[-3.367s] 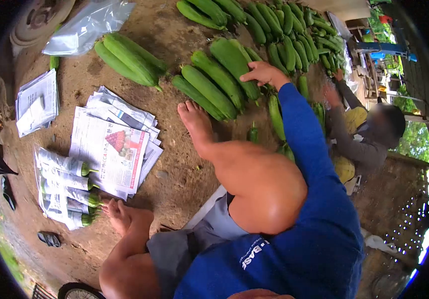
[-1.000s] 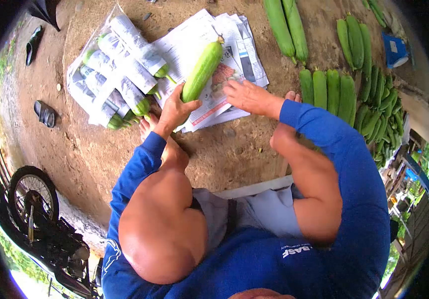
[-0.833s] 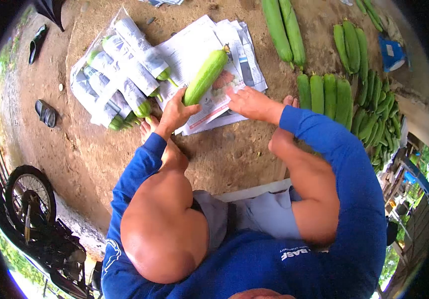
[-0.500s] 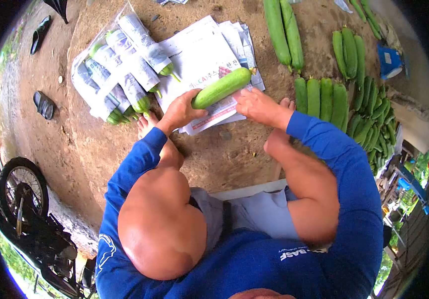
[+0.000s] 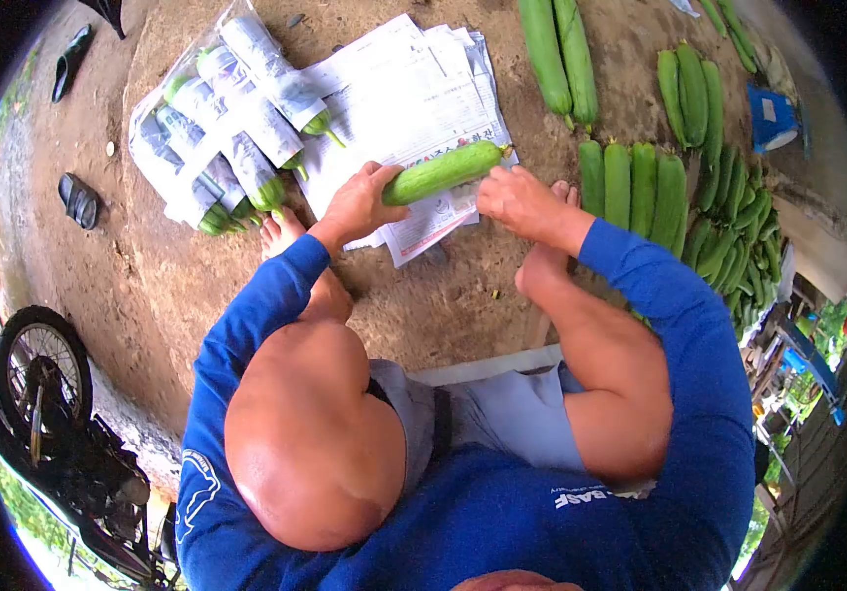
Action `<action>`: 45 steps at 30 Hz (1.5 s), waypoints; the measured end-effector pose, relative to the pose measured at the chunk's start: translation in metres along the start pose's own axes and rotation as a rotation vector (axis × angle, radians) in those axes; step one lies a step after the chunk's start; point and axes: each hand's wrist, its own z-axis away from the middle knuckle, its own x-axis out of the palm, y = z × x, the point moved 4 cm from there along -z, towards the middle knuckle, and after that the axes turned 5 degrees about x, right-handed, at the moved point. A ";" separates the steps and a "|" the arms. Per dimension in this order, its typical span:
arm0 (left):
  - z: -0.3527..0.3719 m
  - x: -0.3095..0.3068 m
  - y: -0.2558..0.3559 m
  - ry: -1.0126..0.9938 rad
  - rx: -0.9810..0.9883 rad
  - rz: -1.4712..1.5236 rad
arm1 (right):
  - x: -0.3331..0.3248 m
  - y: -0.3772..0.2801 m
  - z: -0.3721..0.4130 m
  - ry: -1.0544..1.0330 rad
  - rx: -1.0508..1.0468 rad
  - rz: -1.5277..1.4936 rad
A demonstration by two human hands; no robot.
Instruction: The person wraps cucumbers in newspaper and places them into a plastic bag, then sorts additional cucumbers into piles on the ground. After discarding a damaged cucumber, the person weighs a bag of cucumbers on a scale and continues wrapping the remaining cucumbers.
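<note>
A green sponge gourd (image 5: pixel 443 175) lies slantwise over a stack of printed newspaper sheets (image 5: pixel 374 94), its dried tip pointing right. My left hand (image 5: pixel 357 207) is closed around its left end, thumb along the near side. Just below the tip, my right hand (image 5: pixel 522 204) has its fingers curled together at the right edge of the paper; whatever they pinch is hidden. Left of the stack is a clear plastic bag (image 5: pixel 153 148) holding several gourds wrapped in newspaper (image 5: pixel 268 79), their green stem ends sticking out.
Several bare gourds (image 5: pixel 644 187) lie in a row to the right, with two long ones (image 5: pixel 559 59) farther back. Beyond them is a pile of smaller green gourds (image 5: pixel 734 227) and a blue box (image 5: pixel 771 118). Sandals (image 5: pixel 80 201) and a motorbike (image 5: pixel 44 369) are at the left.
My right hand has shifted slightly right and down relative to the gourd's tip. The gourd has turned a little flatter, still in my left hand. The whole view has shifted slightly.
</note>
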 end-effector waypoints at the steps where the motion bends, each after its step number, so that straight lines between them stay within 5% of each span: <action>1: -0.002 -0.001 0.003 0.004 0.014 -0.014 | -0.005 -0.001 -0.004 0.001 0.007 0.011; 4: -0.008 -0.001 0.012 -0.020 0.031 0.049 | -0.003 0.008 -0.018 0.026 0.065 0.017; 7: -0.017 0.009 -0.001 0.022 0.128 0.076 | -0.014 0.019 -0.028 0.284 0.017 -0.066; 10: -0.037 0.007 -0.016 -0.247 0.037 0.295 | -0.012 0.036 -0.041 0.261 0.096 -0.134; 13: -0.034 -0.006 -0.014 -0.095 -0.222 0.444 | -0.003 0.052 -0.057 0.169 0.154 -0.222; 18: -0.034 -0.007 -0.013 0.038 -0.134 0.100 | -0.008 0.054 -0.075 0.213 0.237 -0.053; 22: -0.031 -0.003 -0.012 0.227 -0.151 0.178 | -0.020 0.019 -0.070 0.091 0.075 0.129; 26: -0.030 0.007 -0.010 0.534 0.096 -0.050 | 0.009 0.007 -0.064 0.267 0.056 0.288; 29: -0.027 0.015 0.006 0.349 0.263 -0.200 | 0.018 0.014 -0.079 0.259 0.042 0.287; 33: -0.020 0.004 0.026 0.288 0.260 -0.417 | 0.005 0.026 -0.087 -0.137 0.204 -0.109; 34: -0.020 -0.001 0.033 0.126 0.162 -0.440 | -0.019 0.018 -0.086 -0.300 0.322 -0.390; 38: -0.002 -0.012 0.065 0.307 0.431 -0.423 | -0.042 0.013 -0.079 -0.596 0.340 -0.615; 41: 0.006 -0.031 0.081 0.425 0.587 -0.336 | -0.042 0.007 -0.052 -0.455 0.479 -1.415; 43: 0.006 -0.046 0.082 0.366 0.442 -0.027 | -0.059 0.012 -0.042 -0.407 0.723 -1.661; 45: 0.007 -0.054 0.082 0.380 0.295 0.413 | -0.065 0.046 -0.042 -0.296 0.656 -1.849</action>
